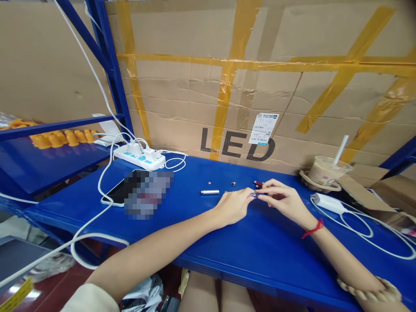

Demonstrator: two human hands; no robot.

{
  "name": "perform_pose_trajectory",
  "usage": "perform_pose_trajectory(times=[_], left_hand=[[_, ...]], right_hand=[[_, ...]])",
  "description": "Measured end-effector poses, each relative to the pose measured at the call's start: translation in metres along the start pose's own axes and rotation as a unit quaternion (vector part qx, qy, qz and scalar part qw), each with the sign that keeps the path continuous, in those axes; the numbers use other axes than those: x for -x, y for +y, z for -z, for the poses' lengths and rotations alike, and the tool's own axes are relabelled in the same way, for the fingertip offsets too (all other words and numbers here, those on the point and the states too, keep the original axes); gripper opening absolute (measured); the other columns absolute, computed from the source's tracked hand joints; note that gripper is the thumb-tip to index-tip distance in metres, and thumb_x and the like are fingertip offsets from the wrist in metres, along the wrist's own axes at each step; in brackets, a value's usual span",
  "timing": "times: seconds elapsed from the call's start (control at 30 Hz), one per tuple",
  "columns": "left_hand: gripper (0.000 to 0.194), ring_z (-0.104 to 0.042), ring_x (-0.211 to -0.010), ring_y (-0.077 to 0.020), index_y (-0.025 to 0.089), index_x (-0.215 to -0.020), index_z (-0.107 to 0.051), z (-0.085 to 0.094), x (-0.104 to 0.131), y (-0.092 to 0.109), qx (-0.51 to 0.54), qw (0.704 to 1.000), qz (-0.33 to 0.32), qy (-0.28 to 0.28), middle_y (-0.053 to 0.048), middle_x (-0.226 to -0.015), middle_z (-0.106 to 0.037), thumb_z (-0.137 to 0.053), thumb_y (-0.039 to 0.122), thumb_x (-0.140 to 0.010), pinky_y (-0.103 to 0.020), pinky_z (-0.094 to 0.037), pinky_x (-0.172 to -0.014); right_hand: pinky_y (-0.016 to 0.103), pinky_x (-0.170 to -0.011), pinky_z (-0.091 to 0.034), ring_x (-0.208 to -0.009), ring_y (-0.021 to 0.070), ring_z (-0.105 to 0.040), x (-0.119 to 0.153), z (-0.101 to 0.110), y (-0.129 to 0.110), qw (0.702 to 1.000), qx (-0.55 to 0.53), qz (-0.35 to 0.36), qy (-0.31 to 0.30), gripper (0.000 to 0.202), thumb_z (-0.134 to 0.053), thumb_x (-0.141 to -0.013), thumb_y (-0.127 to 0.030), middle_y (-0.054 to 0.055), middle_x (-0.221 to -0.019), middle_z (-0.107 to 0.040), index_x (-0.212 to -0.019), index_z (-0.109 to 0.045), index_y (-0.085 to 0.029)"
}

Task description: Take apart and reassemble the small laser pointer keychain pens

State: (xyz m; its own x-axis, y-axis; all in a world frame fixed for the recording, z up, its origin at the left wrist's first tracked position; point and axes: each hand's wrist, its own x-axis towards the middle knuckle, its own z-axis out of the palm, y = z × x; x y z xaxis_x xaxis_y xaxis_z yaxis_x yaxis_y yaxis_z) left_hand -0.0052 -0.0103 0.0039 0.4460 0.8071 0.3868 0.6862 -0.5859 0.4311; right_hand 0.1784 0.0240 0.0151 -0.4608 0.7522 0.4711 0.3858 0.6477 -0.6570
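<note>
My left hand point(234, 207) and my right hand point(286, 201) meet over the blue table, fingertips pinched round a small shiny metal piece point(254, 194). The fingers partly cover it, so its exact kind does not show. Just behind my right fingers lies a small red and black object point(258, 184), partly hidden by them. A short silver metal tube point(209, 192) lies to the left of my left hand. Behind it rest a tiny round metal part point(209, 183) and another small shiny metal part point(233, 183).
A phone point(118, 190) lies at left beside a blurred-out patch. Behind it, a white power strip point(139, 157) has trailing cables. At right stand a drink cup point(328, 171) with a straw and a white charger point(329, 203). A taped cardboard sheet point(182, 99) walls the back.
</note>
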Motion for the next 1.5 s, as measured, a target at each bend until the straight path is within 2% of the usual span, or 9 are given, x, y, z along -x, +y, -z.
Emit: perform_pose_trajectory(times=[0.2,0.43,0.53,0.73,0.9,1.03,1.23,1.4,1.5], left_hand=[[0.025,-0.061,-0.088,-0.0182,0.021,-0.103,-0.046,0.001,-0.003,-0.007,-0.018,1.0,0.005,0.006,-0.003,-0.1,-0.063,-0.025,0.027,-0.091,-0.028,-0.046,-0.072],[0.025,-0.06,-0.088,-0.0182,0.021,-0.101,-0.047,0.0,-0.006,-0.015,-0.023,0.999,0.027,0.024,-0.004,-0.097,-0.063,-0.026,0.026,-0.09,-0.029,-0.046,-0.074],[0.024,-0.059,-0.089,-0.0174,0.022,-0.1,-0.047,0.002,-0.006,-0.013,0.002,0.998,0.046,0.032,-0.004,-0.098,-0.062,-0.026,0.025,-0.09,-0.028,-0.046,-0.075],[0.024,-0.058,-0.084,-0.0167,0.022,-0.098,-0.048,0.004,-0.007,-0.01,0.037,0.996,0.07,0.047,-0.003,-0.094,-0.061,-0.025,0.026,-0.091,-0.028,-0.044,-0.072],[0.024,-0.057,-0.084,-0.0145,0.022,-0.097,-0.048,0.003,-0.008,-0.011,0.04,0.997,0.049,0.053,-0.002,-0.094,-0.06,-0.025,0.025,-0.091,-0.026,-0.043,-0.073],[0.024,-0.058,-0.083,-0.0142,0.022,-0.097,-0.048,0.002,-0.01,-0.012,0.038,0.996,0.056,0.051,-0.002,-0.095,-0.06,-0.025,0.025,-0.09,-0.026,-0.044,-0.073],[0.024,-0.056,-0.094,-0.0147,0.023,-0.102,-0.048,-0.001,-0.009,-0.01,0.027,0.998,0.052,0.034,-0.002,-0.104,-0.06,-0.026,0.025,-0.09,-0.028,-0.044,-0.082],[0.026,-0.057,-0.095,-0.0163,0.021,-0.104,-0.047,-0.004,-0.009,-0.014,-0.013,1.0,0.02,0.012,-0.003,-0.102,-0.061,-0.026,0.025,-0.09,-0.03,-0.045,-0.082],[0.027,-0.057,-0.095,-0.0166,0.02,-0.106,-0.045,-0.005,-0.009,-0.016,-0.026,1.0,0.015,0.003,-0.003,-0.104,-0.06,-0.023,0.025,-0.091,-0.031,-0.046,-0.082]], right_hand=[[0.021,-0.044,-0.046,-0.046,0.0065,-0.05,-0.004,0.006,0.007,0.996,0.085,-0.007,-0.004,0.038,-0.06,-0.069,-0.051,0.005,-0.08,-0.057,-0.09,-0.068,-0.02],[0.024,-0.047,-0.046,-0.044,0.0083,-0.053,-0.002,0.021,0.041,0.984,0.171,-0.029,-0.034,0.038,-0.058,-0.071,-0.051,0.006,-0.082,-0.059,-0.089,-0.067,-0.018],[0.024,-0.048,-0.046,-0.045,0.0094,-0.055,-0.002,0.024,0.047,0.983,0.173,-0.049,-0.045,0.038,-0.057,-0.071,-0.051,0.006,-0.082,-0.06,-0.088,-0.067,-0.018],[0.022,-0.051,-0.044,-0.05,0.0091,-0.056,-0.003,0.022,0.043,0.98,0.188,-0.053,-0.035,0.036,-0.057,-0.071,-0.05,0.004,-0.084,-0.06,-0.089,-0.067,-0.02],[0.021,-0.051,-0.041,-0.051,0.0081,-0.052,-0.007,0.006,0.029,0.978,0.201,-0.034,-0.039,0.031,-0.057,-0.073,-0.046,0.002,-0.079,-0.06,-0.089,-0.068,-0.022],[0.022,-0.057,-0.043,-0.052,0.0081,-0.051,-0.008,-0.002,0.019,0.976,0.209,-0.008,-0.056,0.031,-0.054,-0.076,-0.045,0.003,-0.079,-0.06,-0.093,-0.067,-0.022],[0.022,-0.051,-0.042,-0.049,0.0085,-0.052,-0.002,0.007,0.024,0.972,0.234,0.007,-0.023,0.031,-0.049,-0.079,-0.046,0.003,-0.08,-0.06,-0.094,-0.065,-0.023],[0.026,-0.051,-0.046,-0.047,0.009,-0.052,-0.002,0.006,0.027,0.981,0.194,0.009,0.003,0.033,-0.049,-0.08,-0.045,0.006,-0.091,-0.061,-0.097,-0.064,-0.023],[0.026,-0.046,-0.045,-0.044,0.0091,-0.05,-0.002,0.001,0.024,0.987,0.159,0.016,0.01,0.035,-0.05,-0.078,-0.046,0.006,-0.087,-0.06,-0.102,-0.062,-0.023]])
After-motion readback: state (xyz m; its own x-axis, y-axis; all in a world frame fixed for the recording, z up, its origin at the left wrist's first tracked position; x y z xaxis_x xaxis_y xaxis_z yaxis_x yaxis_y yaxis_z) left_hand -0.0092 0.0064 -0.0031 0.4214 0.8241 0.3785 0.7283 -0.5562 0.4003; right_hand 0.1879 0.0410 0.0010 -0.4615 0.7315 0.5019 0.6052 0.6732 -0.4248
